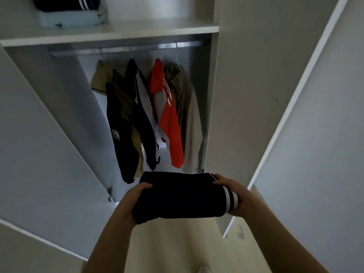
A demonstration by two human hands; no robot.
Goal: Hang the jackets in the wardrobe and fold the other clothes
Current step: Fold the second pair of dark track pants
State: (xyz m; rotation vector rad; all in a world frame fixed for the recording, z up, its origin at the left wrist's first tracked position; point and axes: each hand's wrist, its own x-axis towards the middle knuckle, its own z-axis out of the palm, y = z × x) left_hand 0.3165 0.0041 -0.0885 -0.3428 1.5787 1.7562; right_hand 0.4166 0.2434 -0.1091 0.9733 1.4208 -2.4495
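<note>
Folded dark garment (183, 196), white stripes, held in the air before the open wardrobe (226, 95). Left hand (131, 201) and right hand (236, 196) grip its ends, my fingers (220, 177) curled round. Jackets (171, 115) hang on rail (137, 48); folded clothes (71, 14) on shelf (118, 34).

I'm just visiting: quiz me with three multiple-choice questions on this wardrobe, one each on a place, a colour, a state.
1. The light blue folded cloth lies: A on the floor; B on the shelf above the rail; C on a hanger.
2. The stripes on the dark garment are: A white; B yellow; C green.
3. That garment is: A hanging; B spread flat; C folded and held.
B, it sits on the shelf; A, white bands show; C, left hand and right hand grip it.
</note>
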